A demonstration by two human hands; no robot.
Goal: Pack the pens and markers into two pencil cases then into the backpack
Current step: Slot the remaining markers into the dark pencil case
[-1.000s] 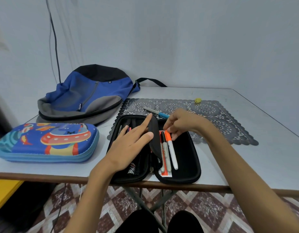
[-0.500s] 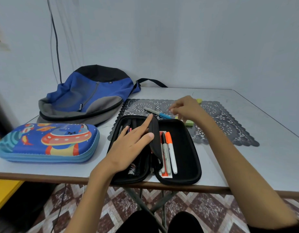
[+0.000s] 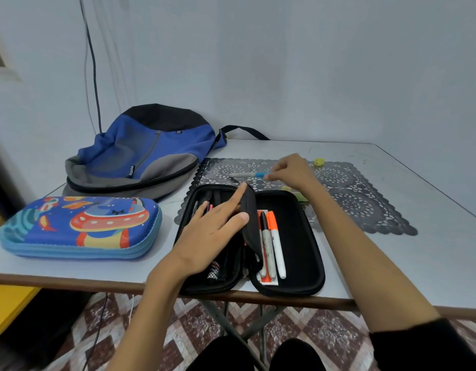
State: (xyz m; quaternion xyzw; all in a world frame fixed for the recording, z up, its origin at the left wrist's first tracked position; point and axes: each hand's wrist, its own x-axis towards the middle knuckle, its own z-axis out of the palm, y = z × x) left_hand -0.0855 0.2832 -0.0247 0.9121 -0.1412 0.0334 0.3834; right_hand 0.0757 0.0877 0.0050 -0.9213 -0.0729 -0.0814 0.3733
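Note:
A black pencil case [image 3: 307, 261] lies open at the table's front edge. Its right half holds an orange-capped marker [image 3: 276, 245] and a black-capped marker [image 3: 266, 246], with a red pen beside them. My left hand [image 3: 212, 231] rests flat on the left half, fingers straight, index finger against the case's upright middle flap [image 3: 251, 218]. My right hand [image 3: 293, 170] reaches over the lace mat and pinches the blue cap end of a grey pen [image 3: 245, 174], which hangs slightly above the mat. A green highlighter [image 3: 291, 189] peeks out under my right wrist.
A closed blue cartoon pencil case [image 3: 81, 226] lies at the front left. The blue and grey backpack [image 3: 140, 156] slumps at the back left. A dark lace mat [image 3: 360, 204] covers the middle of the grey table [image 3: 419, 250]; a small yellow object [image 3: 319, 162] sits at the mat's far edge.
My right hand left the orange-capped marker in the case, moved back over the mat and took hold of the blue-capped pen. My left hand stayed on the case.

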